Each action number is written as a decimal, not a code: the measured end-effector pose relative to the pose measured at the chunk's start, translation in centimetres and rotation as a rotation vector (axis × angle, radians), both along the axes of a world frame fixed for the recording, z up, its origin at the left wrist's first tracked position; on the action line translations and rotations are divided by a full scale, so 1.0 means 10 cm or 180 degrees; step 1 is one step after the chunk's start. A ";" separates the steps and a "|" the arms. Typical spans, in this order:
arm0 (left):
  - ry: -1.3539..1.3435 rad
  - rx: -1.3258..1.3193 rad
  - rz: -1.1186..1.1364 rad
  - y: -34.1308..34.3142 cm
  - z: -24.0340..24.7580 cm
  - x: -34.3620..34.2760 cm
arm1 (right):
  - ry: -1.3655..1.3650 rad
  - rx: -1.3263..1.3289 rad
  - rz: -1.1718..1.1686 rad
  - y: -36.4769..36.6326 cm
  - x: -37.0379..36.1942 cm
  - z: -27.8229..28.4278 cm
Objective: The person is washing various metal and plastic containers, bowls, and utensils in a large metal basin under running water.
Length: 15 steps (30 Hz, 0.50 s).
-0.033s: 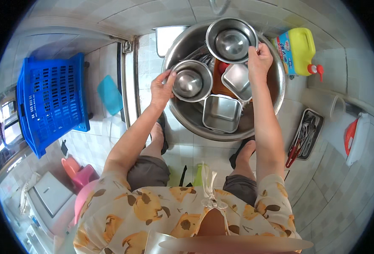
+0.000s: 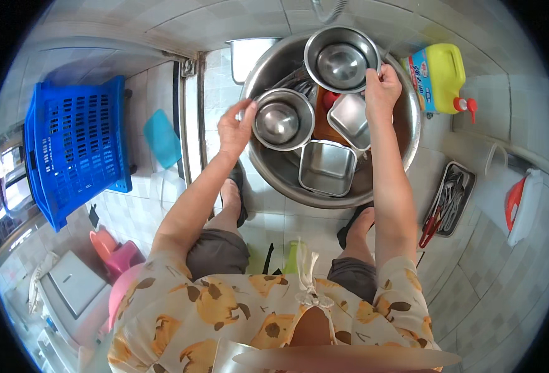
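A wide steel basin (image 2: 274, 177) on the floor holds several metal vessels. My right hand (image 2: 383, 93) pinches the right rim of a round steel bowl (image 2: 341, 64) at the basin's far side. At the left, the fingers of my left hand (image 2: 234, 130) are slightly parted just outside the rim of a second, deeper steel bowl (image 2: 278, 122). Two square steel containers lie nearby: one (image 2: 327, 168) near the front rim, the other (image 2: 351, 119) tilted beside my right wrist. Behind them show an orange-brown item (image 2: 328, 127), a small red thing and some utensils, partly covered.
A yellow-green jug (image 2: 443, 78) with a red pump stands right of the basin. Nearer lies a metal tray of utensils (image 2: 451, 193). A steel container (image 2: 249, 56) sits behind the basin at left. A blue crate (image 2: 78, 149) stands far left, beside a door frame.
My left hand has drawn slightly left, its fingers coming off the deeper bowl's rim. My right hand keeps its hold on the round bowl.
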<state>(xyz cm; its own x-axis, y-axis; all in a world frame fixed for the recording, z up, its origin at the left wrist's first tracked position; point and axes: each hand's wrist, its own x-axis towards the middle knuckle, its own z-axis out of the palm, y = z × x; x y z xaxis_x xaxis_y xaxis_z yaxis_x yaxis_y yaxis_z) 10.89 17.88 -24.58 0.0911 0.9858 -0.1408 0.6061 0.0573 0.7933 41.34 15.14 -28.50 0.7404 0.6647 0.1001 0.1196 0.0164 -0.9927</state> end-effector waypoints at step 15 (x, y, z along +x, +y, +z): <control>0.2371 0.1113 -0.2198 2.14 -0.78 0.23 | 0.0681 -0.0693 0.0006 0.04 -0.37 0.11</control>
